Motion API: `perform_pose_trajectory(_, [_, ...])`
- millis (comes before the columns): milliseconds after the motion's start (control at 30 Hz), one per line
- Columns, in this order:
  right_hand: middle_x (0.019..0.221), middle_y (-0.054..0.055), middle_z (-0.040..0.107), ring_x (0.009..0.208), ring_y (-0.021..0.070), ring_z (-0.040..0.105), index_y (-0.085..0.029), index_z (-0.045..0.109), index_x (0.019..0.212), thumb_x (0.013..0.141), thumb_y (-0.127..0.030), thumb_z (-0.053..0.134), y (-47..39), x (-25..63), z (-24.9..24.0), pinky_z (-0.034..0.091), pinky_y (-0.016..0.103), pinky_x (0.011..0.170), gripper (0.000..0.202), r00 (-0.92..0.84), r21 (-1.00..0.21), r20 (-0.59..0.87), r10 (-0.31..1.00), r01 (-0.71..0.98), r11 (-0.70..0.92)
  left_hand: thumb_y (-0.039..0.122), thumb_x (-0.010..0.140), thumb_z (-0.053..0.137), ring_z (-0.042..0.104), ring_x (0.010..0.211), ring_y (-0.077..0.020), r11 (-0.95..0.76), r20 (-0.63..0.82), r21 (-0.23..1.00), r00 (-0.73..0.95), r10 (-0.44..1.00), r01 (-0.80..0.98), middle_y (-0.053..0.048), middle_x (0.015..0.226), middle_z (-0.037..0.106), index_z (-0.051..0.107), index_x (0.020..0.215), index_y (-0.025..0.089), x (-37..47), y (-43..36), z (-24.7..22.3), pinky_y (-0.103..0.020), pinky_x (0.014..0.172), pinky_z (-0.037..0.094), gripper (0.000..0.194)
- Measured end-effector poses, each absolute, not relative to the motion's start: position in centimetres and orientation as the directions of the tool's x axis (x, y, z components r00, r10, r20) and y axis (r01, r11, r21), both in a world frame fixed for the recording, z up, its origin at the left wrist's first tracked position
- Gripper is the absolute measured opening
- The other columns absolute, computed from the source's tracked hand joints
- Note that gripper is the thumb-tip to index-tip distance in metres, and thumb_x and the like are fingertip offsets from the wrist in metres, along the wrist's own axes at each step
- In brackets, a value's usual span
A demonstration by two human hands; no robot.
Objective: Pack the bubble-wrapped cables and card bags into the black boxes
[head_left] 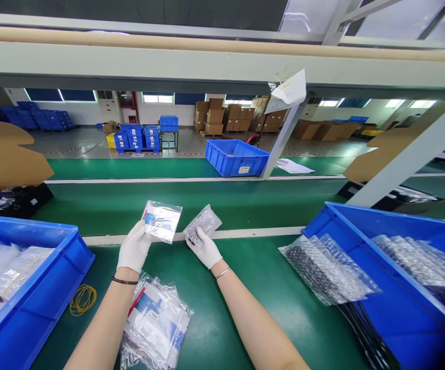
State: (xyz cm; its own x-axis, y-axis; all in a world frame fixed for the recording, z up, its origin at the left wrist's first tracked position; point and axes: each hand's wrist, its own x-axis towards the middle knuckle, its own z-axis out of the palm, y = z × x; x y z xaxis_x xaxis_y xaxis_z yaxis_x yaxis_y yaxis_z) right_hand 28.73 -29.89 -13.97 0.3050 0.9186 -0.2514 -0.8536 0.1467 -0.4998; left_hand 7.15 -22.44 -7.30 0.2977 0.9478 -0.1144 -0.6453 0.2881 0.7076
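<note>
My left hand point(135, 246), in a white glove, pinches the left edge of a clear plastic packet point(162, 221) with a blue and white print and a red strip. To its right, my right hand point(203, 247), also gloved, holds a small bubble-wrapped item point(206, 221) by its lower edge. The two things are apart, held above the green bench. Below my left hand lies a pile of similar clear packets point(156, 324). On the right, several bubble-wrapped pieces point(328, 267) with black cables rest against a blue bin.
A blue bin point(33, 303) of plastic-bagged items stands at the left, with yellow rubber bands point(83, 300) beside it. At the right is another blue bin point(407, 313). Farther back are a blue crate point(235, 159), a slanted white post point(284, 139) and open cartons on both sides.
</note>
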Motion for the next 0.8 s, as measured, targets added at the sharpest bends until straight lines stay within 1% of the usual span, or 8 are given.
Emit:
perform_pose_trajectory(133, [0.109, 0.002, 0.070, 0.104, 0.0194, 0.064, -0.025, 0.064, 0.102, 0.080, -0.024, 0.072, -29.9, 28.7, -14.1, 0.054, 0.037, 0.089, 0.024, 0.305, -0.537, -0.233, 0.923, -0.832, 0.139, 0.006, 0.086, 0.051, 0.060, 0.111, -0.0188, 0.320, -0.147, 0.659, 0.301, 0.942, -0.681, -0.013, 0.123, 0.060, 0.063, 0.115, 0.013, 6.9, -22.0, -7.8, -0.017, 0.078, 0.057, 0.032])
perform_pose_trajectory(233, [0.110, 0.001, 0.069, 0.105, 0.0189, 0.064, -0.025, 0.064, 0.104, 0.078, -0.023, 0.073, -30.0, 28.7, -14.0, 0.055, 0.037, 0.089, 0.027, 0.306, -0.519, -0.243, 0.921, -0.843, 0.143, 0.004, 0.086, 0.048, 0.062, 0.104, -0.0151, 0.331, -0.165, 0.635, 0.296, 0.941, -0.698, -0.012, 0.122, 0.060, 0.063, 0.113, 0.013, 6.8, -21.9, -7.8, -0.013, 0.070, 0.056, 0.031])
perform_pose_trajectory(333, [0.110, 0.001, 0.069, 0.104, 0.0185, 0.064, -0.024, 0.064, 0.104, 0.078, -0.023, 0.074, -30.0, 28.6, -13.8, 0.055, 0.036, 0.088, 0.028, 0.305, -0.502, -0.251, 0.919, -0.853, 0.146, 0.004, 0.086, 0.048, 0.063, 0.101, -0.0140, 0.334, -0.157, 0.640, 0.307, 0.939, -0.692, -0.011, 0.120, 0.061, 0.063, 0.110, 0.013, 6.9, -22.0, -7.5, -0.012, 0.067, 0.055, 0.029])
perform_pose_trajectory(533, [0.107, 0.001, 0.070, 0.101, 0.0178, 0.064, -0.025, 0.064, 0.101, 0.078, -0.027, 0.073, -29.9, 28.6, -14.0, 0.052, 0.037, 0.091, 0.025, 0.304, -0.525, -0.231, 0.924, -0.839, 0.144, 0.006, 0.086, 0.052, 0.063, 0.097, -0.0135, 0.318, -0.191, 0.676, 0.258, 0.947, -0.664, -0.011, 0.119, 0.060, 0.062, 0.110, 0.015, 6.9, -22.1, -7.3, -0.011, 0.061, 0.053, 0.028])
perform_pose_trajectory(600, [0.101, 0.003, 0.071, 0.097, 0.0193, 0.066, -0.022, 0.065, 0.098, 0.079, -0.036, 0.072, -30.0, 28.8, -14.4, 0.052, 0.038, 0.091, 0.025, 0.290, -0.583, -0.197, 0.937, -0.803, 0.126, 0.006, 0.084, 0.054, 0.062, 0.099, -0.0141, 0.290, -0.176, 0.704, 0.236, 0.956, -0.648, -0.012, 0.120, 0.060, 0.062, 0.109, 0.016, 6.9, -22.2, -7.4, -0.012, 0.062, 0.053, 0.028])
perform_pose_trajectory(667, [0.101, 0.005, 0.071, 0.099, 0.0225, 0.065, -0.021, 0.066, 0.100, 0.078, -0.044, 0.071, -30.3, 28.7, -14.8, 0.051, 0.042, 0.090, 0.032, 0.272, -0.657, -0.143, 0.952, -0.745, 0.114, 0.008, 0.082, 0.059, 0.061, 0.104, -0.0156, 0.205, -0.123, 0.784, 0.178, 0.976, -0.586, -0.011, 0.122, 0.060, 0.063, 0.109, 0.017, 6.9, -22.5, -7.5, -0.013, 0.069, 0.054, 0.029])
perform_pose_trajectory(733, [0.111, 0.008, 0.068, 0.109, 0.0264, 0.062, -0.021, 0.064, 0.107, 0.076, -0.046, 0.072, -30.6, 28.4, -14.9, 0.049, 0.046, 0.094, 0.041, 0.232, -0.701, -0.067, 0.970, -0.703, 0.120, 0.013, 0.080, 0.063, 0.059, 0.109, -0.0175, 0.109, -0.058, 0.863, 0.119, 0.991, -0.493, -0.010, 0.125, 0.059, 0.065, 0.110, 0.018, 7.2, -22.9, -7.6, -0.017, 0.077, 0.054, 0.030])
perform_pose_trajectory(800, [0.123, 0.009, 0.063, 0.118, 0.0284, 0.056, -0.021, 0.062, 0.116, 0.073, -0.044, 0.075, -31.0, 27.7, -14.6, 0.044, 0.049, 0.100, 0.050, 0.170, -0.709, 0.020, 0.985, -0.692, 0.134, 0.019, 0.080, 0.065, 0.059, 0.110, -0.0205, 0.067, -0.024, 0.898, 0.104, 0.994, -0.435, -0.009, 0.127, 0.059, 0.065, 0.111, 0.018, 7.8, -23.5, -7.8, -0.023, 0.082, 0.054, 0.031])
